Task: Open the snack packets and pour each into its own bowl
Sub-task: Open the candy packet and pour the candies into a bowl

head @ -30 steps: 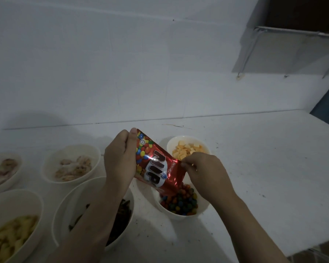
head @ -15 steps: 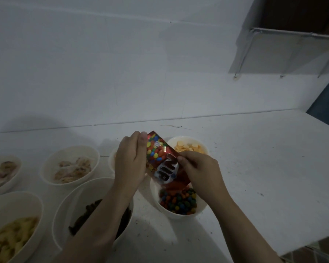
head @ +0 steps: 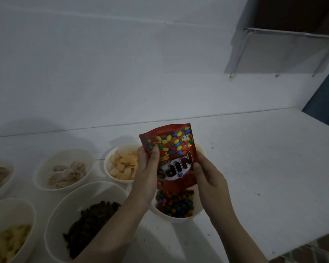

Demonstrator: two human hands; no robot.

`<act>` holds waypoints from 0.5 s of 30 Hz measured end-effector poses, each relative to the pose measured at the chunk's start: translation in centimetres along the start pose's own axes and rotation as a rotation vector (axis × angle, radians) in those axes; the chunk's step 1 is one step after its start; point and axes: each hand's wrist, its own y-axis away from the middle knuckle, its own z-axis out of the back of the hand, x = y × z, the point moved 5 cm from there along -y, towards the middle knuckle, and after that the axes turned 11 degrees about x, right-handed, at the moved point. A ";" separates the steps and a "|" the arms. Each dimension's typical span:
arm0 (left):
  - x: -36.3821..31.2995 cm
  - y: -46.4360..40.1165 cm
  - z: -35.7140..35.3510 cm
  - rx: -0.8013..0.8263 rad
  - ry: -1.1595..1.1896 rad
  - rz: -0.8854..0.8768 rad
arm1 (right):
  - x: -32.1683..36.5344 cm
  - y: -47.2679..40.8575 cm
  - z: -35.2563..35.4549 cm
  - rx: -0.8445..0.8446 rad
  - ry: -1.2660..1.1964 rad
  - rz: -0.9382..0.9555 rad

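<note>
Along the left of the white counter (head: 254,168), bowls already filled are seen: a bowl of pale yellow pieces (head: 2,242) at the near edge, two bowls of pale brownish snacks (head: 65,168) behind it, then a bowl of dark pieces (head: 87,221) and, further back, a bowl of orange cubes (head: 122,165). Just right of these, the left hand (head: 147,175) is curled round the left edge of the red candy packet (head: 171,156), the thumb pressed on its front. The packet is held upside down, its opened mouth directly above the bowl of coloured candies (head: 176,205), which is partly hidden by both wrists. The packet's right edge is gripped by the right hand (head: 207,179), fingers wrapped behind and thumb on the front. The pouring step for this packet is judged to be nearly done, since the bowl is well filled and no candy is seen falling. A shake or squeeze is probably called for next to free any last pieces, with the mouth kept over the bowl so that nothing is spilled; whether anything is left inside cannot be told.
</note>
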 end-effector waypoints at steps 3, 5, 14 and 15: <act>-0.2 -0.2 -0.4 -0.002 -0.079 -0.023 | 0.2 0.4 0.1 0.113 -0.069 -0.008; -0.2 -0.3 -0.4 -0.017 -0.118 -0.031 | 0.1 0.5 -0.1 0.190 -0.094 -0.040; -0.6 -1.2 -0.4 0.002 -0.189 -0.031 | -0.7 0.3 2.0 0.103 -0.209 -0.111; -0.7 -1.3 -0.3 -0.004 -0.190 -0.034 | -0.6 0.2 1.8 0.141 -0.200 -0.120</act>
